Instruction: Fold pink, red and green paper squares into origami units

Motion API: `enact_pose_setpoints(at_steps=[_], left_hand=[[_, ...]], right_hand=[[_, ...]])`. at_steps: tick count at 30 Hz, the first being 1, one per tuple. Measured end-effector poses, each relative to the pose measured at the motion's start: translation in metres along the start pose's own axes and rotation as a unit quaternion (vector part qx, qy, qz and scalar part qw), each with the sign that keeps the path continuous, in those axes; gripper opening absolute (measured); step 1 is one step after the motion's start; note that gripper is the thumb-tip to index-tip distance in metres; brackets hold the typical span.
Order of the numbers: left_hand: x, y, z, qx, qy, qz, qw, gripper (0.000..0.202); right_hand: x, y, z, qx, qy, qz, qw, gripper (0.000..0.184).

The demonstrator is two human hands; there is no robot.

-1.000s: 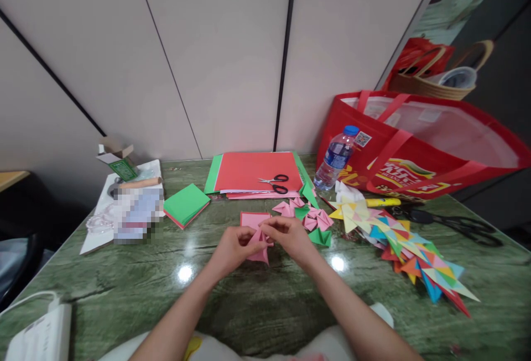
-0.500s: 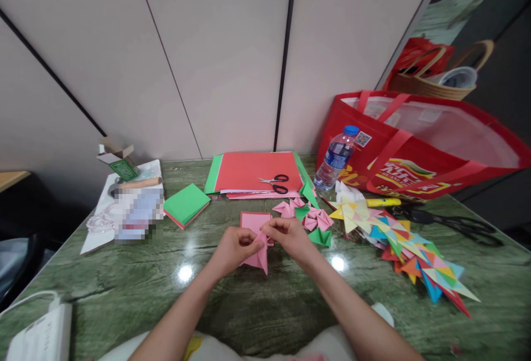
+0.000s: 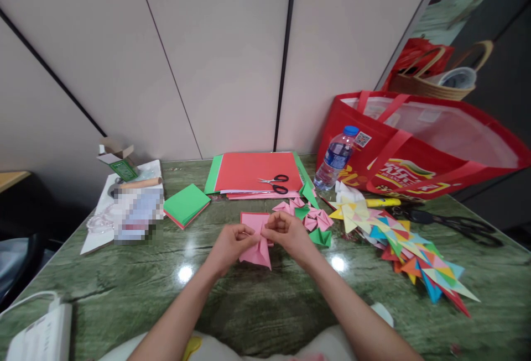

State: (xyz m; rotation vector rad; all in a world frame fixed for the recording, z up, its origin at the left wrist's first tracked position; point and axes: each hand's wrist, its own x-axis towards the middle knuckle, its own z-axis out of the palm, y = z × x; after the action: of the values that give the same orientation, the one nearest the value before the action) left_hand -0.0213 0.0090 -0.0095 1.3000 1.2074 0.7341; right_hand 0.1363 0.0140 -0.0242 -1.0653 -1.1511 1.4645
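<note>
My left hand (image 3: 229, 245) and my right hand (image 3: 289, 234) meet over the green marble table (image 3: 124, 283), both pinched on a folded pink paper piece (image 3: 258, 253) held just above the surface. Behind it a flat pink paper square (image 3: 251, 219) lies on the table. Just past my right hand sit several small folded pink and green paper units (image 3: 312, 219).
Red and green paper sheets (image 3: 253, 172) with small black scissors (image 3: 276, 183) lie at the back. A green paper stack (image 3: 186, 204) is left, a water bottle (image 3: 337, 157) and red bag (image 3: 418, 145) right. A multicoloured paper chain (image 3: 410, 250), yellow glue stick (image 3: 381, 202) and large scissors (image 3: 452, 223) lie right.
Both hands have turned the pink piece slightly; its lower flap has spread wider and my fingers have shifted a little toward the back.
</note>
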Motion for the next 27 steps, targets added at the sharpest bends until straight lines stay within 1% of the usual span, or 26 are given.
enact_pose_setpoints(at_steps=[6, 11, 18, 27], left_hand=[[0.001, -0.001, 0.000, 0.001, 0.012, 0.005, 1.000, 0.032], [0.004, -0.006, 0.000, -0.015, 0.040, 0.012, 0.999, 0.033], [0.005, -0.010, -0.003, 0.006, 0.026, 0.022, 0.999, 0.034], [0.003, -0.008, -0.003, 0.012, 0.002, 0.019, 1.000, 0.031]], right_hand=[[-0.002, 0.000, -0.001, -0.004, -0.032, 0.003, 0.999, 0.027], [-0.002, -0.001, -0.002, -0.003, -0.054, 0.004, 0.999, 0.031], [-0.001, 0.003, -0.001, 0.010, -0.031, 0.018, 0.999, 0.028], [-0.001, 0.002, -0.001, 0.012, -0.028, 0.022, 0.999, 0.022]])
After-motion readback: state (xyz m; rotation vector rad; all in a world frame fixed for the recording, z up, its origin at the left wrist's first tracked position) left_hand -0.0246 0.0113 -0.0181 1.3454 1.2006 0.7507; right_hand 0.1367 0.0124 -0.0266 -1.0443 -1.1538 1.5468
